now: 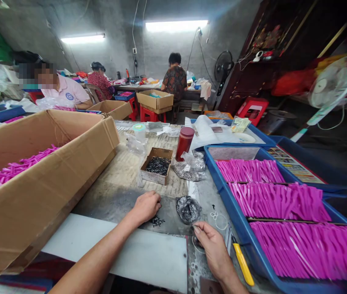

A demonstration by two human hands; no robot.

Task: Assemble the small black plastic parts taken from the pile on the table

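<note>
My left hand (145,206) rests knuckles-up on the grey table (115,196), fingers curled over a small heap of black screws (157,221). Whether it grips any of them is hidden. My right hand (211,245) lies just to the right, fingertips pinched together near a clear bag of dark small parts (188,209); what it pinches is too small to name. A thin white ring (221,221) and a yellow-handled tool (243,264) lie beside the right hand.
A blue tray (222,188) packed with rows of pink plastic pieces (279,200) stands at right. A big cardboard box (54,171) with more pink pieces fills the left. A small box of black screws (158,165), a red bottle (184,143) and plastic bags sit ahead. Other people work behind.
</note>
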